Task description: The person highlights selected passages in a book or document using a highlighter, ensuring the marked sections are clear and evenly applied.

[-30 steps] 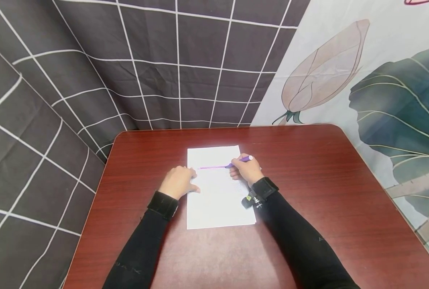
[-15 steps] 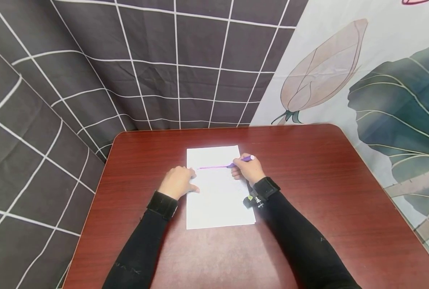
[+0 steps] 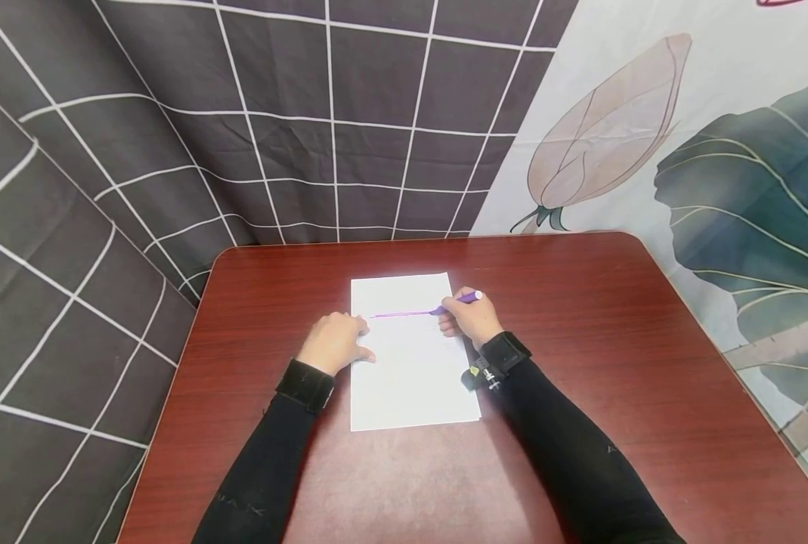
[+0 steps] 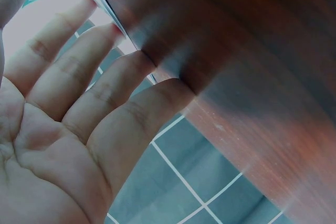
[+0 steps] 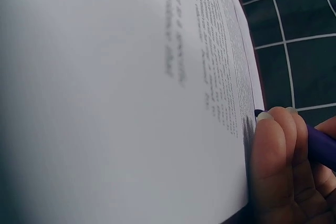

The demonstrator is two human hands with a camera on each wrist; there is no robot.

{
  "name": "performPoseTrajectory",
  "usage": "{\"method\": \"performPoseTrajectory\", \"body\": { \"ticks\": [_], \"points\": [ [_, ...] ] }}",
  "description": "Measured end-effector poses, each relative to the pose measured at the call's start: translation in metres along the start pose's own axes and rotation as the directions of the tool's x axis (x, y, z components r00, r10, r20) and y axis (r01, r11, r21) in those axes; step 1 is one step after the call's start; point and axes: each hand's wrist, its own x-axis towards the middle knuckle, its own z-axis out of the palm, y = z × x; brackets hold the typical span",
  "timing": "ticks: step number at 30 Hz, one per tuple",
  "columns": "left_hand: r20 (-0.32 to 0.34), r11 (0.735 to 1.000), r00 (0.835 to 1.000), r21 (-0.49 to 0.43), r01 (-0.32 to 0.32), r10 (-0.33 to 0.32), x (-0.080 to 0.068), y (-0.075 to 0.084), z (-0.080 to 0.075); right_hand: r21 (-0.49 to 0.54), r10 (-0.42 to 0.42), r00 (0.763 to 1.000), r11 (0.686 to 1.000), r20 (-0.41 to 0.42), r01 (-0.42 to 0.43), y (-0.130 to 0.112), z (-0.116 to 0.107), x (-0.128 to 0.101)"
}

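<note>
One hand, the right, pinches a purple pen, its white end tilted up to the right and its tip at the right end of a purple line across the upper part of a sheet of paper. At the sheet's left edge rests the left hand, grasping nothing, its fingers extended and its thumb reaching over the paper. Small printed text shows on the sheet in the right wrist view, too blurred to read. Dark bands circle both wrists, above black sleeves. The paper lies lengthwise, about midway across a reddish-brown desk with rounded far corners. Beyond the desk hangs a dark grey cloth with white grid lines; right of it, a white cloth bears a pale pink bud and a blue-green leaf.
</note>
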Motion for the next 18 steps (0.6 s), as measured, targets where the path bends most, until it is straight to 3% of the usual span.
{"method": "performPoseTrajectory", "body": {
  "ticks": [18],
  "points": [
    [0.002, 1.0, 1.0, -0.01, 0.011, -0.011, -0.001, 0.002, 0.0, -0.001, 0.004, 1.0, 1.0, -0.016, -0.004, 0.002, -0.012, -0.002]
  ]
}}
